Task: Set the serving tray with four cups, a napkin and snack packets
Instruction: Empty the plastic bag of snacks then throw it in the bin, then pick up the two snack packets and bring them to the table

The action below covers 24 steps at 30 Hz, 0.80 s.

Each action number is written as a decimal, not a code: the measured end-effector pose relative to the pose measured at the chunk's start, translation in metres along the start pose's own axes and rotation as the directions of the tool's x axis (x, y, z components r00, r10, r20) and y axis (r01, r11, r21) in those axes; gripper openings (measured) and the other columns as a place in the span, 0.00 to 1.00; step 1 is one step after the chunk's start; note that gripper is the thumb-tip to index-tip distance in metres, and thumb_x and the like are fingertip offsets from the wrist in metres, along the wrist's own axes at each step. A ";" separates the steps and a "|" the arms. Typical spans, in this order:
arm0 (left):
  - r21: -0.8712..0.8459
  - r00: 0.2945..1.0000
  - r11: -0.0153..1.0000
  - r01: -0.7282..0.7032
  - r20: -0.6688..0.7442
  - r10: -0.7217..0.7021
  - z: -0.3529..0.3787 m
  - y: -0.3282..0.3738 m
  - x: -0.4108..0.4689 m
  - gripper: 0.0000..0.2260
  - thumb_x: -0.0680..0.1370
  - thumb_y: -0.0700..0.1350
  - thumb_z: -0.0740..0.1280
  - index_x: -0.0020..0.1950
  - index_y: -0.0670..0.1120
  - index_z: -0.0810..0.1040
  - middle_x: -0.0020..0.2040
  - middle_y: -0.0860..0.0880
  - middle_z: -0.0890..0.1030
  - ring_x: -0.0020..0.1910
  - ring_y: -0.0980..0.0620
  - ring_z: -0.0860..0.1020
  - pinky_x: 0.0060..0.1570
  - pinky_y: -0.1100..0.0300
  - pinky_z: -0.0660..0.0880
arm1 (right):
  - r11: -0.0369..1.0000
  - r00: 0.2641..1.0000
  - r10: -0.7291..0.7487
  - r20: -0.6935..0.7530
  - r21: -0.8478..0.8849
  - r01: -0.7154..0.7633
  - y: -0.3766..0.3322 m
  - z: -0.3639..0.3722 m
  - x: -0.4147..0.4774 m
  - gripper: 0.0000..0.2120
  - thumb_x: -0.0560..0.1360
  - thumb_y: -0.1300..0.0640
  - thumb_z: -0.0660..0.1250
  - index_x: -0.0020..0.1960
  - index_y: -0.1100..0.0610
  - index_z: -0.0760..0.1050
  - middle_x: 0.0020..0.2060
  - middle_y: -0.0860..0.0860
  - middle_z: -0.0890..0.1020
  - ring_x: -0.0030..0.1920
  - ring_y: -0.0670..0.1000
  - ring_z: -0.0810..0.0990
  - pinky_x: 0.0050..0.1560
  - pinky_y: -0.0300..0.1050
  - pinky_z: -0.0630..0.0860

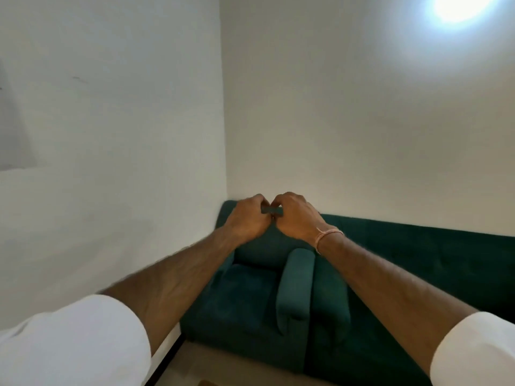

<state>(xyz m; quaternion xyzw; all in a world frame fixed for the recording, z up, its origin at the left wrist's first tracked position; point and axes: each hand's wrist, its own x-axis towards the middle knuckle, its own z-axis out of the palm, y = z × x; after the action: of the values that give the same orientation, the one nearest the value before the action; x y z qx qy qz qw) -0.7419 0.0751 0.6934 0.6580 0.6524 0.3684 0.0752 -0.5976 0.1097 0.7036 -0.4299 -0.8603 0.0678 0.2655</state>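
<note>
No tray, cups, napkin or snack packets are in view. Both arms are stretched out in front of me toward the room corner. My left hand (246,220) and my right hand (296,218) are held together, fingers curled and fingertips touching each other. Between the fingertips a small dark patch shows; I cannot tell whether it is an object or the sofa behind. A thin pink thread band (328,234) circles my right wrist. White sleeves cover both upper forearms.
A dark green armchair (250,296) stands in the corner below my hands, beside a green sofa (418,260) running along the right wall. White walls fill most of the view. A bright light (457,6) glares at the top right.
</note>
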 end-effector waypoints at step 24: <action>-0.090 0.711 0.956 -0.280 0.650 0.270 0.431 0.279 -0.092 0.26 0.78 0.54 0.69 0.73 0.48 0.71 0.70 0.47 0.76 0.67 0.47 0.75 0.64 0.56 0.71 | 0.635 0.636 0.768 -0.080 -0.039 -0.772 0.403 -0.124 -0.417 0.25 0.79 0.49 0.65 0.73 0.57 0.67 0.70 0.55 0.73 0.70 0.56 0.71 0.70 0.56 0.69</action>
<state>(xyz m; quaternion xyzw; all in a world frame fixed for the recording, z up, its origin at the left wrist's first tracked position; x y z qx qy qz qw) -0.2549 0.1171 0.5103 0.8350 0.4820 0.1166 0.2383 -0.0457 0.0227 0.5033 -0.7659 -0.5894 0.1326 0.2202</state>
